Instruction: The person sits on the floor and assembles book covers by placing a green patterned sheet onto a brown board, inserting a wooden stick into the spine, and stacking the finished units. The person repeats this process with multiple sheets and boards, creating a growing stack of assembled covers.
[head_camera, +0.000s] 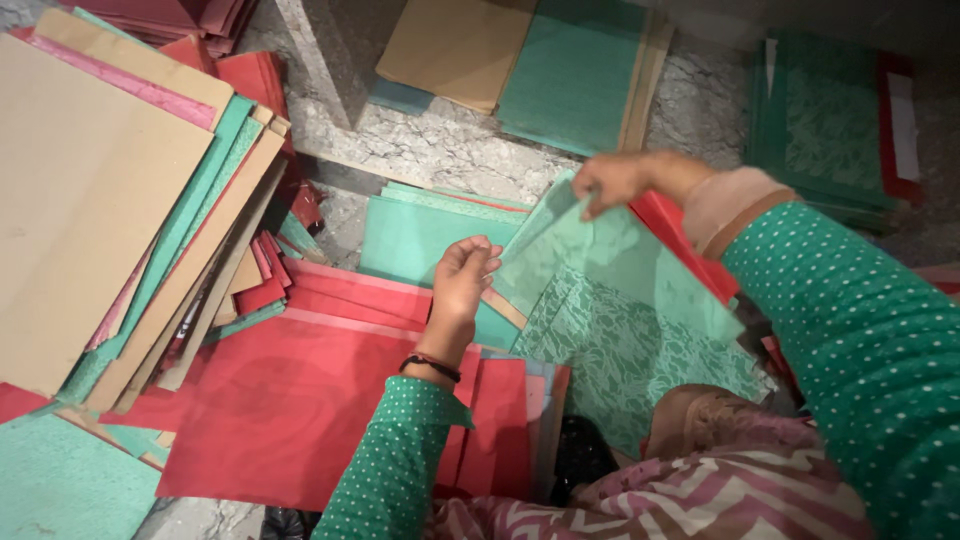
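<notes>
We hold a green sheet up off the heap, tilted, between both hands; our left hand pinches its near left edge with curled fingers, and our right hand is closed on its top corner; the right is blurred, so we cannot tell how firm that grip is. The sheet hangs above a patterned green sheet lying flat on our lap side, with red sheets spread just left of it and more green sheets behind.

What could go wrong, as we judge it: the sheet is thin and held only at two points, so it may bend or crease if the hands pull apart unevenly; a loose right pinch could let the far corner drop onto the red edge just beside it. To the left a tall slanted stack of tan boards leans toward the red sheets; a careless elbow there might start it sliding.

Room is tight; heaps touch one another on nearly every side. The only bare ground we see is the grey stone floor beyond the green sheets, between the tan stack and another pile at the top; a further green pile sits at the far right, well apart from our hands.
</notes>
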